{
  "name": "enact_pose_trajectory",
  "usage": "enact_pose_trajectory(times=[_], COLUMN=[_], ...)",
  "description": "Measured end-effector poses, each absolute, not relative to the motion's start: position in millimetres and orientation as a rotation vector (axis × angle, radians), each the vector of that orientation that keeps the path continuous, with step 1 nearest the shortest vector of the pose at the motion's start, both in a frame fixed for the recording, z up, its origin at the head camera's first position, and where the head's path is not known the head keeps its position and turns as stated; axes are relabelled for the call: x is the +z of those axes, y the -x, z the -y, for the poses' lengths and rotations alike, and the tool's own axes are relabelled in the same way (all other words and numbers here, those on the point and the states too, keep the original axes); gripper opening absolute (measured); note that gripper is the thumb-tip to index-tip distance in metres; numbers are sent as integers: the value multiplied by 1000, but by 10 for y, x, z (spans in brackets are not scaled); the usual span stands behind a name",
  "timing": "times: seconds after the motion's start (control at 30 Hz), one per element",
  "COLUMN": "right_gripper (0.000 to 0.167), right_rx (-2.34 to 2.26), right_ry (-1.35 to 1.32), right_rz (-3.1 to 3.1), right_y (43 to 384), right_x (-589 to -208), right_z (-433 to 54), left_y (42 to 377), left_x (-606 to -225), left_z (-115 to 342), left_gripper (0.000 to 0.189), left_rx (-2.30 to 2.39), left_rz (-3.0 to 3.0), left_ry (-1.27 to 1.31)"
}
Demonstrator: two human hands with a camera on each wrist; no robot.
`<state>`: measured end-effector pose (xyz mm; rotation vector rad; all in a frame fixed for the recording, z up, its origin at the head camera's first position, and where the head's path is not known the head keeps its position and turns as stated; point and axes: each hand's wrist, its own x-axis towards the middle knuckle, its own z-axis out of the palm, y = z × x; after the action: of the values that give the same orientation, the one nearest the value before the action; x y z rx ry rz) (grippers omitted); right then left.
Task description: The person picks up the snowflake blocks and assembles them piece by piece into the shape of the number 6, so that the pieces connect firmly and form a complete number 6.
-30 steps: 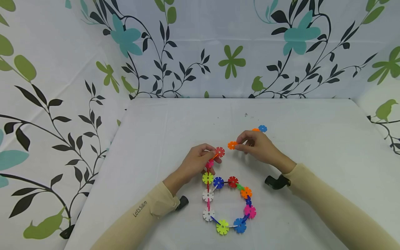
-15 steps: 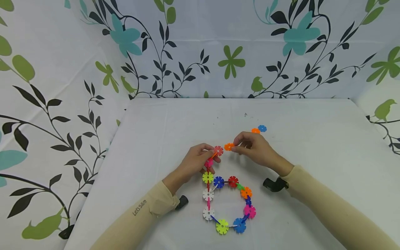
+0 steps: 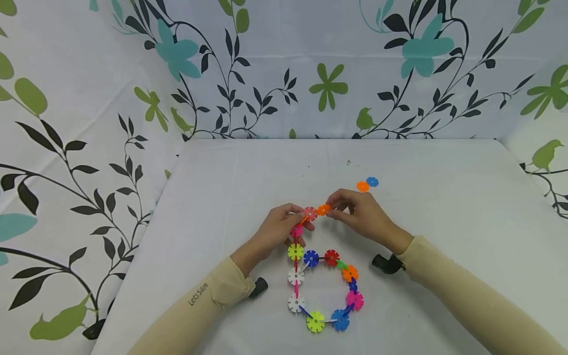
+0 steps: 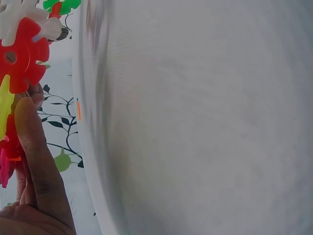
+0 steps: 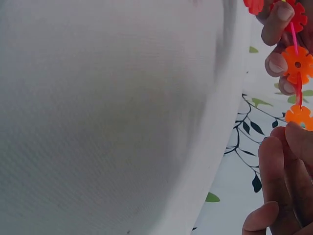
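A chain of colourful notched plastic snowflake discs (image 3: 295, 251) forms a ring on the table, with a tail running up from its left side. My left hand (image 3: 278, 228) pinches the tail near its top, where a pink disc (image 3: 296, 230), an edge-on orange disc and a red disc (image 3: 310, 213) follow one another. Between thumb and fingertips, my right hand (image 3: 367, 217) pinches another orange disc (image 3: 322, 210) right at the red disc's edge. In the right wrist view this orange disc (image 5: 297, 115) meets the edge-on red one. The left wrist view shows the thumb (image 4: 41, 166) beside the chain.
Behind the right hand, a loose orange disc (image 3: 362, 186) and a blue disc (image 3: 372, 182) lie side by side on the white table (image 3: 222, 187). A patterned cloth (image 3: 266, 59) hangs behind. Black wrist cameras (image 3: 388, 264) hang under both sleeves.
My right hand has moved left, bringing its orange disc from a gap away up to the red disc's edge. The loose orange disc behind is now uncovered. My left hand is nearly still.
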<state>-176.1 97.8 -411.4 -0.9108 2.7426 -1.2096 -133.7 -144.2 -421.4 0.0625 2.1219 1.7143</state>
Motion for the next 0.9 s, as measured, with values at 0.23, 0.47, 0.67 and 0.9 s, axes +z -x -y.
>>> enact_pose_trajectory(times=[0.23,0.47,0.67,0.9], right_gripper=[13,11,11,9], right_rx=[-1221,-1206,-1160,-1130], right_ry=[993,1003,1027,1105], right_rz=[-2730,-2744,-2780,-2820], right_y=[1736,1701,1671,1656], right_x=[-4141,-4140,-4130,-4165], right_z=[-970,-958,-937,-912], left_y=[1324,1308,1293,1280], left_x=[-4215,-4237,-4236,-4251], left_z=[1445,1464,1479,1459], left_gripper=[28,33,34,33], left_rx=[1724,1740,1724,1725], left_rz=[-2118,-2098,-2116,-2117], left_ry=[-78,-112,-117,-83])
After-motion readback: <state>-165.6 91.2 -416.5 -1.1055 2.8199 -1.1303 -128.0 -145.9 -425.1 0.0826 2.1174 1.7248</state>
